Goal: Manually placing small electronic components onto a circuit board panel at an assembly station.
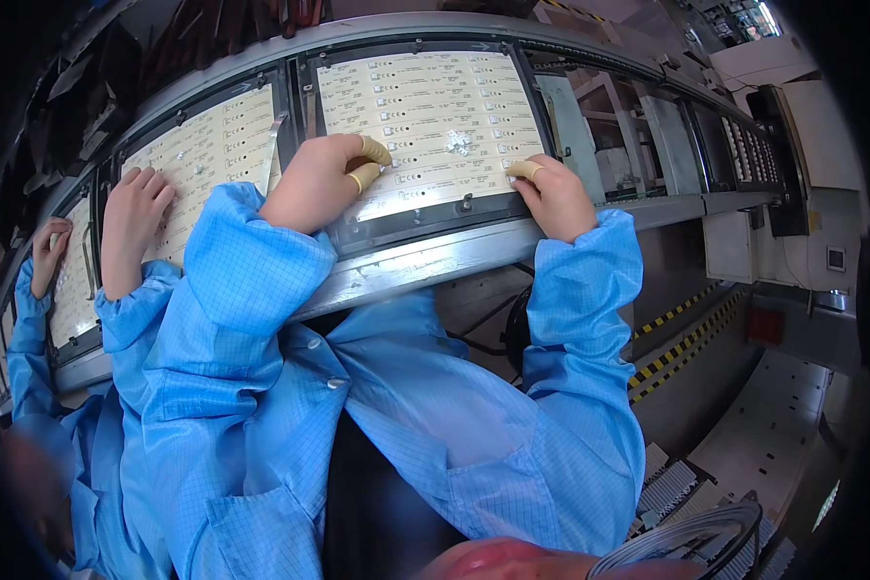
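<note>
In front of me lies a framed panel of cream-white circuit boards (435, 106), with rows of small white parts on it. A loose heap of small white parts (457, 143) rests near its middle. My left hand (317, 186) reaches over the panel's lower left, thumb and finger in yellow finger cots, pinched together at a small white part by a board's row. At the panel's lower right corner, my right hand (559, 198) is pinched too, a cot on its finger; a small white part (510, 178) shows at the tips.
Left of me, a co-worker's hands (133, 217) are over another framed panel (203, 145). A metal rail (435, 259) runs along the near side of the conveyor. An open frame section (614, 126) lies to the right. Yellow-black tape (681, 353) marks the floor.
</note>
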Motion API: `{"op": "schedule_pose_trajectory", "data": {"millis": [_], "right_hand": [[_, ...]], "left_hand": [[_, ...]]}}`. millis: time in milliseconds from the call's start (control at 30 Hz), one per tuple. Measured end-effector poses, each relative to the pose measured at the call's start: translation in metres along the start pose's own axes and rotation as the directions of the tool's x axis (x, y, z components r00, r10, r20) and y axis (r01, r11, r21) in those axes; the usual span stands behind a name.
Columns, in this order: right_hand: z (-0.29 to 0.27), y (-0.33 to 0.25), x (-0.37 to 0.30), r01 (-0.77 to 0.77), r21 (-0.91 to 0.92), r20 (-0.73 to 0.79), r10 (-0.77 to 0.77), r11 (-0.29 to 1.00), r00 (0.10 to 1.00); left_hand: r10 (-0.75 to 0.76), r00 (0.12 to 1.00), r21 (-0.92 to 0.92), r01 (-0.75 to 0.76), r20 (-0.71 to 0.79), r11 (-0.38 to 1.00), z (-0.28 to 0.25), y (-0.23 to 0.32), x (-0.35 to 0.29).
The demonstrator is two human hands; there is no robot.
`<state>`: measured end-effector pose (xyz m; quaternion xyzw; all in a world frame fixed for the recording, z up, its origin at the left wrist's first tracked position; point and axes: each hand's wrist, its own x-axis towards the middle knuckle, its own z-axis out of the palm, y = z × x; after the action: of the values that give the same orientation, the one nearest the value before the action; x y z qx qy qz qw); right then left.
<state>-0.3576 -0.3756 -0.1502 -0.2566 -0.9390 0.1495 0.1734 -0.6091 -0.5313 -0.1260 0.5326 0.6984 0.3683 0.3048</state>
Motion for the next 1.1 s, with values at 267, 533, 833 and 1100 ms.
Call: {"op": "schedule_pose_trajectory", "data": {"millis": [267, 533, 833, 1100], "right_hand": [[-0.007, -0.017, 0.006, 0.08, -0.127, -0.02, -0.083, 0.989, 0.996], [0.026, -0.036, 0.032, -0.009, -0.006, -0.109, 0.008, 1.0, 0.994], [0.042, -0.037, 0.041, -0.159, 0.04, -0.138, 0.163, 0.987, 0.977], [0.049, -0.034, 0.039, -0.036, -0.058, -0.279, 0.018, 0.998, 0.96]], "left_hand": [[0.239, 0.97, 0.14, -0.244, 0.055, 0.96, -0.001, -0.007, -0.001], [0.146, 0.985, 0.148, -0.159, 0.091, 0.976, 0.006, 0.003, -0.001], [0.426, 0.903, 0.314, -0.419, 0.049, 0.852, 0.031, -0.011, 0.004], [0.489, 0.872, 0.403, -0.449, 0.003, 0.798, 0.034, -0.012, 0.0]]}}
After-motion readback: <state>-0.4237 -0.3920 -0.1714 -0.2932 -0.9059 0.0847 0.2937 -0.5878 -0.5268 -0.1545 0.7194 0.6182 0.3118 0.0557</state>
